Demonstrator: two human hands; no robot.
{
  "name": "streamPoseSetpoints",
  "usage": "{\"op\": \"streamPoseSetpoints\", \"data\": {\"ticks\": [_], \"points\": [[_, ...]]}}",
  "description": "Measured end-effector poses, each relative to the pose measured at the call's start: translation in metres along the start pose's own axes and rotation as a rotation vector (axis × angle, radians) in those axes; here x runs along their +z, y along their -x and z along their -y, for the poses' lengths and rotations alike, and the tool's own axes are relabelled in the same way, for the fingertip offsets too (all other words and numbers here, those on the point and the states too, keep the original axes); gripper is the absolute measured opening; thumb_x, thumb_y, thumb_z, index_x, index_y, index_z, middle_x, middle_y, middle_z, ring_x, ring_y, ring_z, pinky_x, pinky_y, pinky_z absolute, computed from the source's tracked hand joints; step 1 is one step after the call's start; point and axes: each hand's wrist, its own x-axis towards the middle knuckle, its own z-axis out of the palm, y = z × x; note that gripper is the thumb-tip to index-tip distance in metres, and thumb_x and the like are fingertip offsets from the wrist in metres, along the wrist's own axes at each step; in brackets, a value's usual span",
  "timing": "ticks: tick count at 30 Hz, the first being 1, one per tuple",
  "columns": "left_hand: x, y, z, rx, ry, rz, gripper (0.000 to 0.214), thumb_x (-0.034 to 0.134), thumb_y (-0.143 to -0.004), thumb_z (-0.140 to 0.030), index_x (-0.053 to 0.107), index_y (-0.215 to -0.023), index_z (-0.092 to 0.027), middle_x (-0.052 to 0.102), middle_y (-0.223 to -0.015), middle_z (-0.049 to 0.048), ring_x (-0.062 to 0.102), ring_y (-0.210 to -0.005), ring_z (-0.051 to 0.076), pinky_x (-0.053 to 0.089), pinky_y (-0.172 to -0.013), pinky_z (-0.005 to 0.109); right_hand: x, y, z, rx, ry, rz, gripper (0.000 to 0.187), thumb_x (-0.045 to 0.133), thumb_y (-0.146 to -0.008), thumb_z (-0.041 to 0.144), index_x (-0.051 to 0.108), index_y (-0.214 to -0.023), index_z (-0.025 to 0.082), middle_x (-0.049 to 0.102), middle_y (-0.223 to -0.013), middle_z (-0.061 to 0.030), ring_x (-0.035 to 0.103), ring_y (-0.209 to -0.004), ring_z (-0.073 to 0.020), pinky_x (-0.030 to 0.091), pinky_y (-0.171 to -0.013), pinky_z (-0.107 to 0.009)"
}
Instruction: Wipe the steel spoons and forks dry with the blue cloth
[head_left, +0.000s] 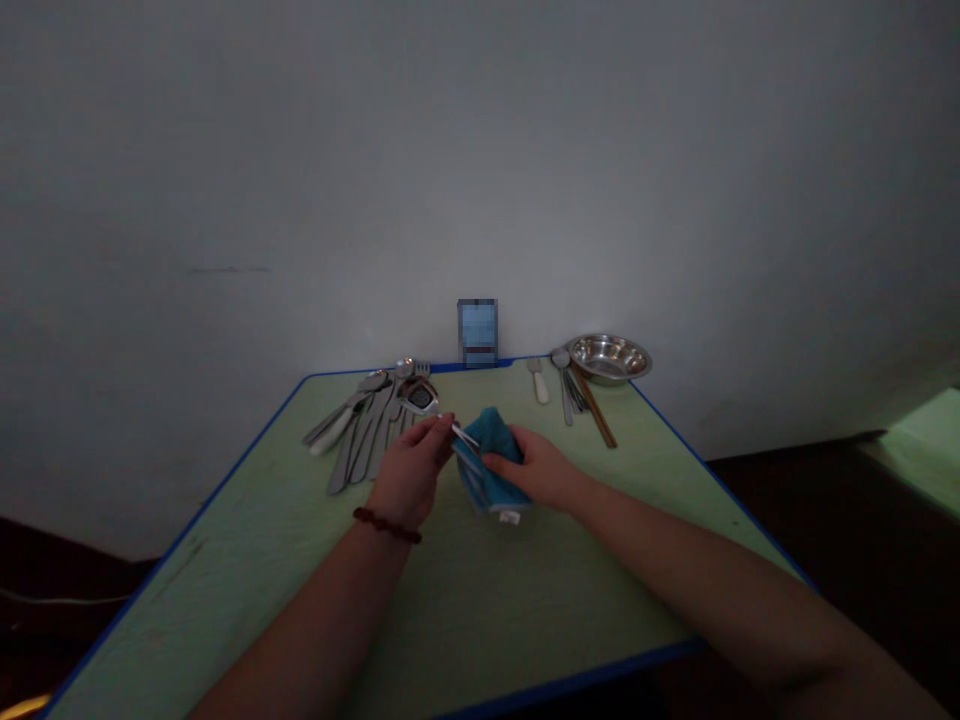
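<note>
My left hand (420, 455) pinches a slotted spoon (420, 396) by its neck. The perforated metal head points away to the upper left, over the pile of cutlery. Its pale, thin handle runs out past my fingertips to the right and meets a blue cloth (495, 470) with a white tag at its lower edge. My right hand (536, 465) is closed round that cloth, thumb on top. The handle's far end is hidden in the folds. Both hands are close together above the middle of the table.
On the green table (540, 600) with blue edging, several spoons, forks and knives (360, 440) lie fanned at left. At right are a white-handled fork (540, 385), a spoon (564, 385), wooden chopsticks (596, 410) and a steel bowl (610, 360). A phone-like screen (478, 333) leans against the wall.
</note>
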Motion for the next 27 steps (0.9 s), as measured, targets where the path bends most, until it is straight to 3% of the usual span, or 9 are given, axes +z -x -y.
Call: {"op": "streamPoseSetpoints", "data": {"ticks": [16, 22, 27], "points": [[-0.0006, 0.0014, -0.0068, -0.077, 0.096, -0.046, 0.002, 0.06, -0.064, -0.017, 0.059, -0.065, -0.017, 0.059, -0.066, -0.0004, 0.056, -0.062, 0.009, 0.043, -0.065, 0.022, -0.0005, -0.0009, -0.0021, -0.009, 0.057, -0.027, 0.035, 0.053, -0.071, 0.042, 0.052, -0.094, 0.016, 0.059, -0.081, -0.0033, 0.052, -0.072, -0.0144, 0.04, -0.063, -0.027], [0.0006, 0.0047, -0.0063, -0.075, 0.089, 0.029, 0.029, 0.063, -0.059, -0.011, 0.054, -0.086, -0.018, 0.061, -0.062, -0.0012, 0.057, -0.059, 0.008, 0.045, -0.064, 0.022, 0.0002, -0.0023, -0.003, 0.001, 0.05, -0.053, 0.034, 0.054, -0.07, 0.041, 0.052, -0.094, 0.017, 0.058, -0.081, -0.0028, 0.052, -0.071, -0.0139, 0.04, -0.063, -0.027], [0.001, 0.0039, -0.004, -0.037, 0.095, -0.003, 0.028, 0.065, -0.056, -0.011, 0.055, -0.081, -0.016, 0.06, -0.061, -0.0018, 0.057, -0.06, 0.008, 0.044, -0.064, 0.021, -0.0009, -0.002, -0.0011, 0.007, 0.04, -0.039, 0.033, 0.053, -0.07, 0.04, 0.052, -0.093, 0.016, 0.059, -0.081, -0.0038, 0.053, -0.072, -0.0148, 0.041, -0.063, -0.028]]}}
